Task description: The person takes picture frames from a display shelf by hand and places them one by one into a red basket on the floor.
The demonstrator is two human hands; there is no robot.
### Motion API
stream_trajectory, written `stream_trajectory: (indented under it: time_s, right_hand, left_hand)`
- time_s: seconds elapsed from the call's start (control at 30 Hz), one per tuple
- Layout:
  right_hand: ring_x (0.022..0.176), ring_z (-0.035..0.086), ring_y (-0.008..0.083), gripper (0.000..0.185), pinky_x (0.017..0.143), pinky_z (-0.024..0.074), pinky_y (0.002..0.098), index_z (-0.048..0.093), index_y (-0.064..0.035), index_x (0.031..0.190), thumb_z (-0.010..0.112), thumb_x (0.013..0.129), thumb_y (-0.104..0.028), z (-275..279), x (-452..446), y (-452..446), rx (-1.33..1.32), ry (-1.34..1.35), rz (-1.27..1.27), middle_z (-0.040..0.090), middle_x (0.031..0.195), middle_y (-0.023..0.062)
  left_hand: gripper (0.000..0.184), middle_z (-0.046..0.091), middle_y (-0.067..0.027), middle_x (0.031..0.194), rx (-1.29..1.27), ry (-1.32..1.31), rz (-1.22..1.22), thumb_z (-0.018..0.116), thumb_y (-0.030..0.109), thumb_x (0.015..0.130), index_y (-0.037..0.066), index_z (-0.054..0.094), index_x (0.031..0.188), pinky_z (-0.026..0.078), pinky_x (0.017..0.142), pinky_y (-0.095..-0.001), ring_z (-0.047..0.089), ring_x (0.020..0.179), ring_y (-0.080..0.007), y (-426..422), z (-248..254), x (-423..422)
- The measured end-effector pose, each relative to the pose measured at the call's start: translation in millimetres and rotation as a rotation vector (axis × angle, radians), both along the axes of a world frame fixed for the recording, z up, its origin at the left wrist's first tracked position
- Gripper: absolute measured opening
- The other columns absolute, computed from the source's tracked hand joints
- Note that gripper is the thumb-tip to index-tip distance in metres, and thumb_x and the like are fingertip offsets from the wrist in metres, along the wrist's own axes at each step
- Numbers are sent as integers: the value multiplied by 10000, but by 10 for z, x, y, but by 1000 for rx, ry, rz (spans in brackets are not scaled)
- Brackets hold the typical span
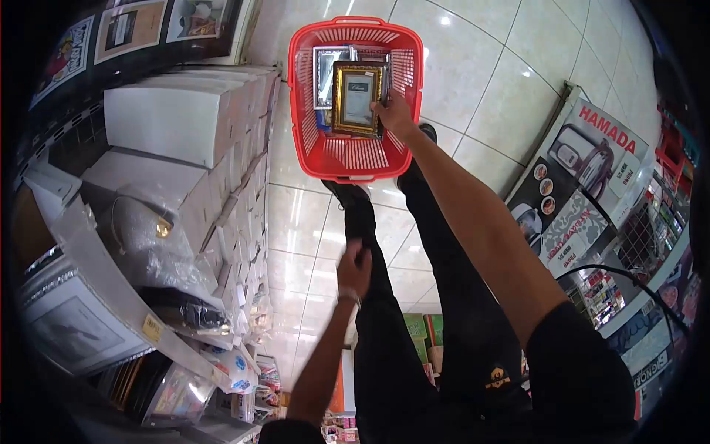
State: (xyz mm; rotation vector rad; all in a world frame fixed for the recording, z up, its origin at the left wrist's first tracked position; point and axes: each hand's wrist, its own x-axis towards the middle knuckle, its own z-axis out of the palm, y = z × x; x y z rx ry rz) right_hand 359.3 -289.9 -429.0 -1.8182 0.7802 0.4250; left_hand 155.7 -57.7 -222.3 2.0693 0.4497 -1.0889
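A red plastic basket [302,140] with slotted walls stands on the floor by my feet. Inside it, a picture frame with an ornate gold border [338,103] lies on top of other frames. My right hand [395,116] reaches over the basket's right side and grips the gold frame by its right edge, thumb on the front. Partly beneath it is a silver picture frame [321,74]. My left hand [353,270] hangs beside my left leg, fingers loosely curled with a gap at the thumb; I see nothing held in it.
White boxes [166,126] are stacked along the left, with a plastic-wrapped item [151,237] and more frames [78,322] nearer me. Appliance boxes marked HAMADA [592,152] stand at the right. Pale tiles [473,74] cover the floor.
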Motion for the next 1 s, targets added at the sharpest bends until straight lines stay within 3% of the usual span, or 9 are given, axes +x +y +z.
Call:
stream_trajectory:
  time_s: [0.13, 0.23, 0.33, 0.43, 0.67, 0.8, 0.9, 1.0]
  right_hand:
    - [891, 611, 315, 481, 774, 470, 365, 512, 1, 1114, 701, 735, -226, -383, 322, 117, -67, 57, -15, 619, 936, 204]
    - [924, 605, 312, 530, 797, 466, 377, 486, 6, 1150, 702, 740, -253, -677, 392, 131, -12, 69, -10, 612, 971, 209]
    - [950, 596, 333, 583, 825, 458, 394, 461, 9, 1183, 697, 743, -293, -730, 496, 165, 217, 93, -68, 604, 1005, 215]
    - [949, 595, 347, 587, 826, 463, 413, 475, 16, 1164, 705, 732, -309, -628, 543, 178, -168, 10, 102, 599, 1016, 228]
    - [732, 651, 269, 424, 716, 492, 372, 514, 24, 1049, 687, 754, -226, -256, 714, 261, -200, 90, 117, 644, 766, 162]
    - [783, 628, 324, 424, 709, 481, 396, 526, 12, 982, 716, 719, -262, -648, 633, 319, -331, -106, 123, 631, 792, 177]
    - [803, 611, 353, 452, 711, 478, 410, 529, 11, 966, 737, 693, -283, -635, 621, 332, -232, -42, 166, 621, 827, 193]
    - [794, 610, 355, 489, 705, 475, 421, 510, 6, 998, 757, 674, -264, -616, 628, 355, -320, -2, 165, 618, 842, 189]
  left_hand:
    - [564, 559, -183, 1062, 311, 86, -43, 718, 303, 699, 13, 512, 1137, 415, 906, -415, 527, 1030, -330, 82, 871, -658]
    - [734, 484, -239, 1135, 317, 216, -7, 734, 337, 658, 25, 398, 1231, 397, 924, -454, 482, 1050, -391, -30, 1014, -900]
    - [786, 419, -251, 1179, 358, 323, -22, 730, 339, 661, 27, 335, 1265, 398, 918, -467, 449, 1079, -413, -97, 825, -826]
    - [769, 380, -250, 1171, 354, 365, -4, 719, 321, 669, 41, 318, 1263, 398, 910, -478, 432, 1086, -419, -124, 739, -743]
    - [716, 413, -237, 1097, 419, 321, -83, 714, 311, 675, 27, 342, 1218, 431, 857, -466, 480, 1014, -403, -124, 718, -760]
    - [701, 412, -235, 1090, 425, 324, -78, 712, 310, 674, 33, 352, 1208, 429, 856, -469, 479, 1009, -402, -131, 717, -725]
    - [690, 411, -234, 1085, 417, 334, -45, 713, 307, 669, 37, 361, 1199, 428, 857, -471, 477, 1012, -402, -132, 722, -682]
    - [691, 413, -232, 1081, 424, 327, -45, 716, 302, 665, 38, 361, 1196, 429, 855, -470, 480, 1007, -401, -166, 731, -661]
